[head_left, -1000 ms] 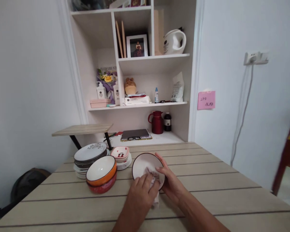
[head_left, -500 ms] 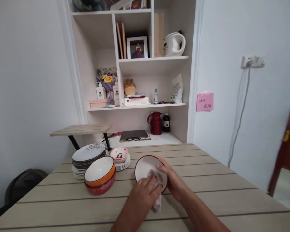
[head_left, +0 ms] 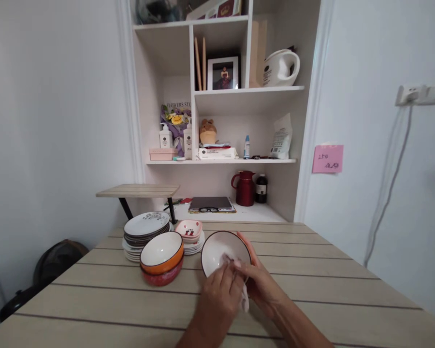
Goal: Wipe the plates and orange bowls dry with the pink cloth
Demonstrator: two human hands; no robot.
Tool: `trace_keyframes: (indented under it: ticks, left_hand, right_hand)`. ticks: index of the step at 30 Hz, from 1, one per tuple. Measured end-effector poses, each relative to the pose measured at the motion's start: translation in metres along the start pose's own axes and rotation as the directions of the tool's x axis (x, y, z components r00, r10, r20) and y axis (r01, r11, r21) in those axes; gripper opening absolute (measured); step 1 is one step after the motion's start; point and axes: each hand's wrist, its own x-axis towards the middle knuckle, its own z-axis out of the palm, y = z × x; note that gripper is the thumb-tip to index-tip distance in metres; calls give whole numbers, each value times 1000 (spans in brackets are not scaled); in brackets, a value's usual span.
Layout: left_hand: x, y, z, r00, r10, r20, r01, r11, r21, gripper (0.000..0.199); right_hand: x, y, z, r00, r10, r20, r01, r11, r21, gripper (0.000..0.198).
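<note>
A white-lined bowl with a dark rim (head_left: 214,249) is tilted toward me above the table. My right hand (head_left: 258,275) grips it from the right, thumb over the rim and fingers behind. Inside the bowl, my left hand (head_left: 221,290) presses a pale cloth (head_left: 244,298) against the inner wall; a loose end hangs below the fingers. Left of my hands, an orange bowl (head_left: 163,253) is nested in a red bowl (head_left: 163,277). The outside of the held bowl is mostly hidden.
Behind the nested bowls stand a stack of plates (head_left: 147,224) and small pink square bowls (head_left: 189,229) on white saucers. A small raised wooden shelf (head_left: 137,191) stands at the back left. On the cabinet ledge are a red jug (head_left: 245,188), a dark bottle and a laptop (head_left: 210,203).
The camera view has shifted, so the background sits further right. My left hand and the cloth have moved slightly within the bowl, and my right thumb has come down closer to the cloth.
</note>
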Motion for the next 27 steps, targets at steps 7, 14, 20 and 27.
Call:
trace_keyframes:
  ticks: [7, 14, 20, 27]
  left_hand:
    - [1, 0, 4, 993, 57, 101, -44, 990, -132, 34]
    - [0, -3, 6, 962, 215, 170, -181, 964, -192, 16]
    - [-3, 1, 1, 972, 200, 122, -194, 979, -57, 15]
    - [-5, 6, 5, 999, 35, 14, -34, 998, -44, 25]
  right_hand:
    - [9, 5, -10, 988, 5, -152, -8, 1000, -16, 73]
    - [-1, -34, -29, 995, 101, 22, -92, 961, -263, 56]
    - [-8, -41, -27, 990, 124, 72, -100, 957, -271, 65]
    - [-3, -16, -18, 997, -2, 72, 5, 1000, -31, 104]
